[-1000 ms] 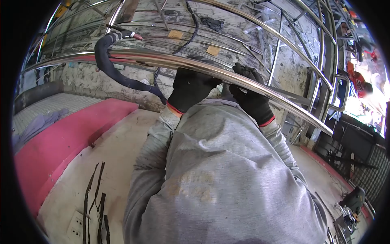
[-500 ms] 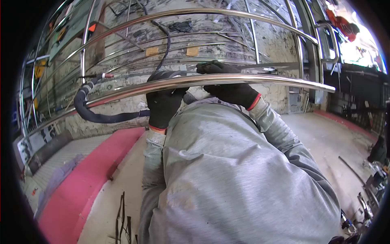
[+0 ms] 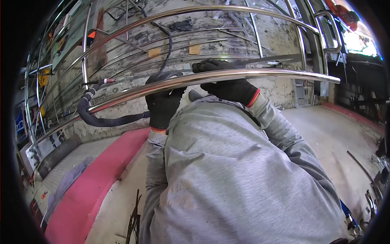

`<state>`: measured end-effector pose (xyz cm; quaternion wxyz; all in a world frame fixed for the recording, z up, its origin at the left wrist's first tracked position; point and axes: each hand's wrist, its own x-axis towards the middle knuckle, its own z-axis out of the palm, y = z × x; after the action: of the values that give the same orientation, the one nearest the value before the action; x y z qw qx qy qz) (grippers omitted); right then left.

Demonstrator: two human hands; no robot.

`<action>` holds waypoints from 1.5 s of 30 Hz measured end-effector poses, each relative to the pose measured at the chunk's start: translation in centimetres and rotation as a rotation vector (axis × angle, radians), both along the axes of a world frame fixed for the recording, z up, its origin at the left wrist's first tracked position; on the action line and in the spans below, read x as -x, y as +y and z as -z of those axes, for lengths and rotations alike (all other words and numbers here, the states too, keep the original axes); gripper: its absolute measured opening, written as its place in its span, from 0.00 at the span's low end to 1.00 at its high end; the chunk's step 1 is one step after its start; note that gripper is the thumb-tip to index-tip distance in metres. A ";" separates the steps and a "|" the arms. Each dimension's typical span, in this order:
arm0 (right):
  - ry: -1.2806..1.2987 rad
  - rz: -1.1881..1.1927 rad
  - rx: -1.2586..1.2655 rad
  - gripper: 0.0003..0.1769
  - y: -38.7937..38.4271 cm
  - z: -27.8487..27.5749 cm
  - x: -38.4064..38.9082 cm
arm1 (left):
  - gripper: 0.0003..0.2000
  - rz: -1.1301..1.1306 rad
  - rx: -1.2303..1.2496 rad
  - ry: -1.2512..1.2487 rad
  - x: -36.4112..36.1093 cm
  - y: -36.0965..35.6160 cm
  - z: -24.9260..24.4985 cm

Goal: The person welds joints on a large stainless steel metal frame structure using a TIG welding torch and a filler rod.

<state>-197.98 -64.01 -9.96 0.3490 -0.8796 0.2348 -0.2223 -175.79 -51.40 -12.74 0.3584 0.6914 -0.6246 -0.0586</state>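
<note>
A long shiny metal tube [image 3: 260, 73] crosses in front of me, running from lower left to a free end at the right. My left hand [image 3: 164, 105], in a black glove, closes around it from below, near its middle. Further right, my right hand [image 3: 233, 91] wears a matching glove with a red cuff. Its fingers curl over the tube's far side, partly hidden by the tube. A thick dark cable [image 3: 107, 121] runs from beside my left wrist to a torch-like tool [image 3: 101, 82] with a pinkish tip, left of my hands.
Another curved metal rail [image 3: 183, 14] and upright tubes [image 3: 85, 49] form a frame ahead. Thin rods and yellowish pieces [image 3: 154, 52] lie on the stained floor. A pink board [image 3: 97, 187] is at lower left. Metal tools [image 3: 371, 203] lie at lower right.
The view has shifted slightly, and the tube's right end appears a little higher. Both hands keep nearly the same places on the tube. The torch-like tool and its cable look unmoved.
</note>
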 end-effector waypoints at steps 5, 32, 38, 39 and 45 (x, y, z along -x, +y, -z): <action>-0.160 -0.072 0.066 0.28 0.9 -1.0 -1.4 | 0.14 0.027 0.034 -0.086 -0.1 0.1 -0.3; -0.195 -0.018 0.098 0.28 2.3 -1.4 -3.1 | 0.18 -0.004 0.035 -0.477 0.0 0.9 0.8; -0.190 0.050 -0.351 0.24 2.3 -1.8 -3.3 | 0.13 -0.028 0.094 -0.438 0.1 0.7 0.3; -0.177 0.067 -0.279 0.24 2.3 -1.7 -3.3 | 0.13 -0.029 0.093 -0.438 0.0 0.7 0.7; -0.157 0.142 -0.354 0.24 2.7 -2.0 -3.3 | 0.19 -0.003 0.110 -0.375 0.0 0.8 1.1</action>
<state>-194.65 -61.35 -7.98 0.4989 -0.7658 0.3034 -0.2693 -175.75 -50.62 -13.80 0.2731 0.6704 -0.6817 0.1061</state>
